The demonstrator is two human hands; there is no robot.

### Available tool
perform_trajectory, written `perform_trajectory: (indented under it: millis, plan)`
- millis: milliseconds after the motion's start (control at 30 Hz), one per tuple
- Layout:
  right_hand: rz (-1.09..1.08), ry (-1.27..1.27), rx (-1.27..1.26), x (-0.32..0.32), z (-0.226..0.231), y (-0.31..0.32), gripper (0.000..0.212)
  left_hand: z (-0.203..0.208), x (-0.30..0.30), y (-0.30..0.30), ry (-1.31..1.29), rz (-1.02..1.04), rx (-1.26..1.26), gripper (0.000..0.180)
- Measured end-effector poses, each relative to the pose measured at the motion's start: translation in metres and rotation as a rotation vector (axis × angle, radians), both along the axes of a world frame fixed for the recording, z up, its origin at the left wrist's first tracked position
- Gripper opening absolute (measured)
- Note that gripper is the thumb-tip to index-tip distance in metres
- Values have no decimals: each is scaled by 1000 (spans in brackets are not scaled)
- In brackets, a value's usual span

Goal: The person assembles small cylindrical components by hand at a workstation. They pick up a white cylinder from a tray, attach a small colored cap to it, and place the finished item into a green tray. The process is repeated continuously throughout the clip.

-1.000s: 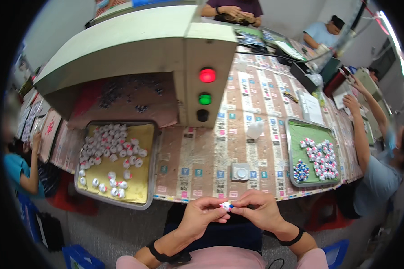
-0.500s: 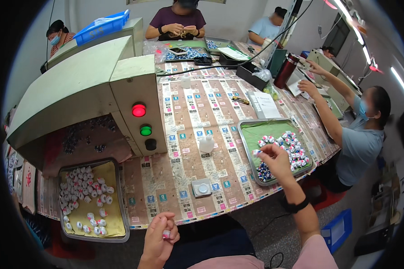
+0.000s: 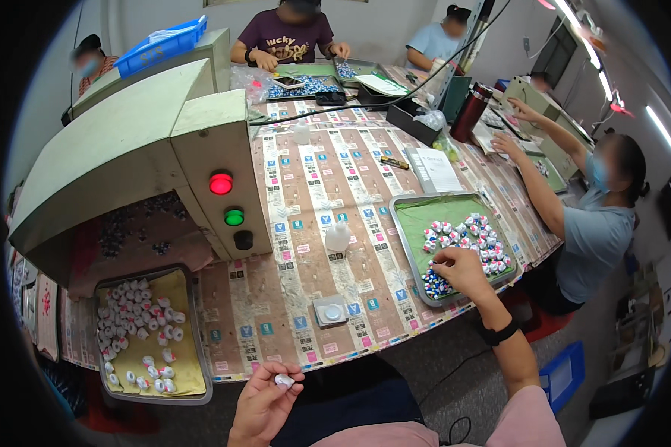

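Note:
My left hand, low in front of me, pinches a small white rounded piece between thumb and fingers. At the right, my right hand is over the near left part of a metal tray with a green lining. Its fingers are bent together just above a heap of tiny blue pieces; whatever is between the fingertips is hidden. White rounded pieces with red and blue marks fill much of that tray. A second metal tray, lined in yellow, holds many white rounded pieces at the left.
A beige machine with a red and a green light stands at the left. On the patterned table are a small square holder, a white squeeze bottle, a booklet and a dark red flask. Co-workers sit around it.
My right hand has lowered to the tiny blue pieces; the white piece at its fingertips no longer shows there. My left hand has turned, bringing its white piece up between the fingertips.

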State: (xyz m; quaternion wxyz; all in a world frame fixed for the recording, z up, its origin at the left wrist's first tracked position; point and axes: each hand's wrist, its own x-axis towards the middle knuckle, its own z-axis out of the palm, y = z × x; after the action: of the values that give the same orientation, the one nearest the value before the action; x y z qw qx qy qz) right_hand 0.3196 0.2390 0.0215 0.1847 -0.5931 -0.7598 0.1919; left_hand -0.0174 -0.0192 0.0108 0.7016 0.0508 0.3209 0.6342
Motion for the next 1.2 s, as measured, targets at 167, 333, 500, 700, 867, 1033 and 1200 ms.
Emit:
perform_trajectory:
  millis: [167,333,500,700,867,1033,1200]
  plan:
    - [12,66,-52,3,-5,7,20,1,6,3,-23,-70,-21,21]
    - [71,97,25,2,-8,10,19,2,6,2,18,-101,-19,19]
    - [102,343,162,-15,-3,-12,18,-6,0,-1,106,-60,-31,28]
    - [64,739,-454,-73,27,-72,17,-11,-3,7,-189,-65,98,35]
    - [182,795,-563,-106,24,-88,19,-7,1,6,-191,-70,60,35]
    - [339,592,-282,-125,19,-86,17,-9,-1,4,-120,-81,81,36]
    - [415,354,-99,-143,26,-87,14,-11,1,0,-55,-70,47,35]
